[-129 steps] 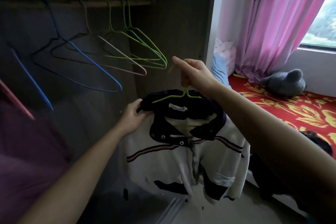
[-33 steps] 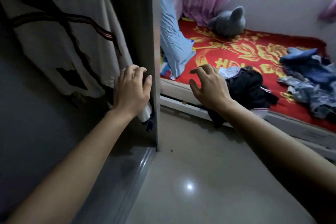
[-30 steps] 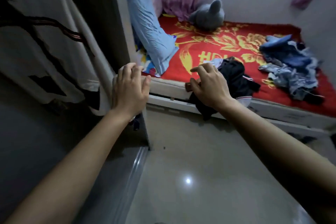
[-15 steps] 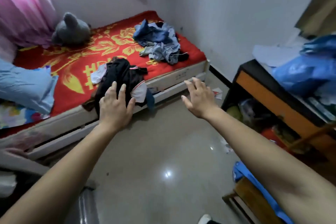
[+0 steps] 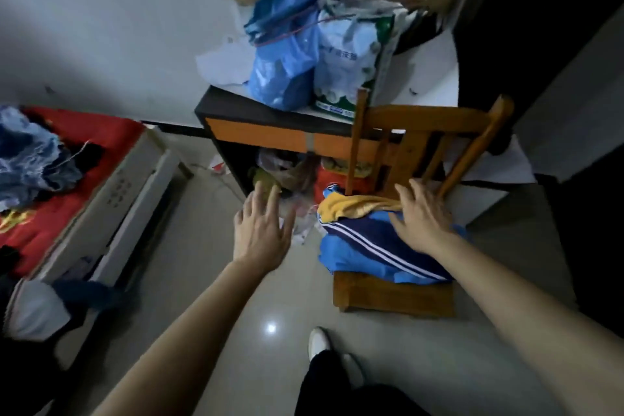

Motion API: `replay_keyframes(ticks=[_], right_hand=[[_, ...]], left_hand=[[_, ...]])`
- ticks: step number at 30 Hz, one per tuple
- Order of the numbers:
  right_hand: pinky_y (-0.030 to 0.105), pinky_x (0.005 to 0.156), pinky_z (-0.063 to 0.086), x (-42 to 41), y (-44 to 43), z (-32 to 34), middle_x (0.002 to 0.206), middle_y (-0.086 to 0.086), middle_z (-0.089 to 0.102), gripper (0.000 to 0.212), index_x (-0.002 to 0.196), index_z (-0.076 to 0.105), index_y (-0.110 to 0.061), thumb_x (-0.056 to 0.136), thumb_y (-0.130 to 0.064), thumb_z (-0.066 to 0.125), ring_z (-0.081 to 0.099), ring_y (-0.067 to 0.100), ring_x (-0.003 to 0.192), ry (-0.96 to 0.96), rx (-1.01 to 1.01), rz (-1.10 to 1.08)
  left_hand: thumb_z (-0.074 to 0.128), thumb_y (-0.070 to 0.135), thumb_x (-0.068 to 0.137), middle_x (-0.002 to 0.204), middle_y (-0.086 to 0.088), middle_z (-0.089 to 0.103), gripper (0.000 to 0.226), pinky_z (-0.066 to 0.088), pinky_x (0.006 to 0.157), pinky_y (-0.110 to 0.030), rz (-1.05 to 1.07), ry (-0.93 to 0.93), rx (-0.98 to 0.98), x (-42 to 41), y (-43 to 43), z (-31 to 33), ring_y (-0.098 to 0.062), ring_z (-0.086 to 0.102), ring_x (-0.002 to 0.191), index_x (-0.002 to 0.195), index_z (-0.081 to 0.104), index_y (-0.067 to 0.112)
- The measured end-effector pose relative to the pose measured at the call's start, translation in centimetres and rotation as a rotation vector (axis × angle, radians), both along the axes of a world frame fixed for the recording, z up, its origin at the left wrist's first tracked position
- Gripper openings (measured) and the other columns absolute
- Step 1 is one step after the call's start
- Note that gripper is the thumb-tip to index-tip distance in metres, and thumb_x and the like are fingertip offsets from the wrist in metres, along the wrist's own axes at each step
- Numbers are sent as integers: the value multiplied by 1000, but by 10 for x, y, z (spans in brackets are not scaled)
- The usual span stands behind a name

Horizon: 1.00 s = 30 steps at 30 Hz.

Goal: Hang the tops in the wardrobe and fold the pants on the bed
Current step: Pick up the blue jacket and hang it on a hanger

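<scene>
A blue garment with white stripes (image 5: 374,253) lies bunched on the seat of a wooden chair (image 5: 391,294), with a yellow garment (image 5: 351,208) on top of it. My right hand (image 5: 422,216) rests on this pile, fingers spread and fairly straight. My left hand (image 5: 263,230) hovers in the air left of the chair, fingers spread, holding nothing. At the left edge is the bed with its red cover (image 5: 37,230), a heap of blue clothes (image 5: 27,159) on it, and dark clothes (image 5: 13,284) hanging over its side. The wardrobe is out of view.
Behind the chair stands a black and orange table (image 5: 263,127) with blue plastic bags (image 5: 287,67) and a white package on top, bags stuffed beneath. A dark door or cabinet fills the right side. Glossy floor (image 5: 236,331) lies between bed and chair; my foot (image 5: 319,343) shows below.
The view has swung right, from the wardrobe past the bed to the chair. My right hand came down onto the clothes pile on the chair; my left hand followed, holding nothing.
</scene>
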State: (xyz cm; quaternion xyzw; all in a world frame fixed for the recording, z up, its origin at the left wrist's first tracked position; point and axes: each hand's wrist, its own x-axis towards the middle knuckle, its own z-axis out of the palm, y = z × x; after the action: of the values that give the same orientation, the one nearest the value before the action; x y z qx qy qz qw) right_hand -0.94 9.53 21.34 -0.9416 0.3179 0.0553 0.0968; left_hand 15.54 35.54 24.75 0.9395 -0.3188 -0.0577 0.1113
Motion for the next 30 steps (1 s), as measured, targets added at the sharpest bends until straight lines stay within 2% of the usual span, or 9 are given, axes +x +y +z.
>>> replay_keyframes(ticks=[7, 11, 16, 20, 22, 24, 26, 28, 30], right_hand=[[50, 106, 39, -91, -29, -92, 151, 24, 33, 71, 149, 38, -10, 90, -39, 65, 41, 45, 131, 223, 76, -296], [50, 104, 42, -104, -35, -154, 149, 23, 37, 68, 149, 38, -9, 93, -42, 59, 41, 41, 132, 274, 145, -371], [51, 111, 32, -106, -40, -244, 160, 22, 20, 70, 155, 27, -12, 97, -39, 57, 27, 41, 143, 237, 308, -502], [54, 111, 33, -112, -40, -314, 163, 21, 14, 77, 158, 17, -13, 96, -28, 60, 25, 42, 144, 127, 298, -574], [52, 115, 32, -114, -43, -345, 163, 19, 18, 80, 159, 12, -13, 96, -26, 59, 28, 41, 144, 81, 272, -577], [50, 110, 38, -114, -46, -373, 153, 20, 40, 74, 157, 21, -12, 97, -29, 61, 41, 40, 136, 44, 246, -573], [42, 86, 45, -113, -48, -394, 125, 21, 63, 50, 143, 46, -13, 99, -34, 57, 58, 41, 114, 56, 185, -577], [36, 71, 36, -112, -45, -408, 98, 21, 69, 30, 119, 61, -13, 100, -35, 52, 62, 41, 93, 23, 149, -602], [36, 67, 33, -113, -35, -415, 84, 18, 66, 26, 101, 62, -13, 101, -36, 49, 60, 38, 83, -20, 177, -519]], left_hand=[[28, 55, 101, 166, -8, 6, 67, 23, 117, -48, -271, 249, 73, -24, -95, -115, -30, 14, 150, 157, 13, 22], [30, 52, 102, 166, -8, 5, 65, 25, 116, -47, -351, 317, 144, -31, -126, -190, -29, 15, 149, 158, 14, 23], [46, 43, 99, 165, -10, 2, 71, 24, 115, -44, -403, 357, 284, -47, -151, -292, -31, 15, 149, 157, 14, 19], [53, 34, 96, 166, -9, 1, 72, 27, 113, -45, -485, 332, 305, -59, -172, -353, -31, 13, 149, 156, 19, 15], [55, 31, 95, 166, -6, -1, 74, 27, 113, -45, -542, 284, 292, -58, -184, -377, -30, 8, 151, 157, 18, 15], [56, 29, 95, 166, -3, -1, 79, 23, 117, -44, -563, 246, 280, -55, -195, -398, -29, 2, 152, 158, 11, 15], [59, 30, 94, 166, -3, 9, 84, 20, 119, -44, -566, 229, 291, -53, -204, -414, -28, 4, 152, 158, 7, 15], [63, 35, 91, 157, -8, 35, 85, 25, 115, -45, -547, 231, 299, -49, -211, -426, -31, 20, 148, 157, 13, 13], [63, 37, 90, 134, -13, 56, 73, 34, 102, -48, -528, 176, 269, -44, -213, -434, -36, 41, 130, 151, 32, 12]])
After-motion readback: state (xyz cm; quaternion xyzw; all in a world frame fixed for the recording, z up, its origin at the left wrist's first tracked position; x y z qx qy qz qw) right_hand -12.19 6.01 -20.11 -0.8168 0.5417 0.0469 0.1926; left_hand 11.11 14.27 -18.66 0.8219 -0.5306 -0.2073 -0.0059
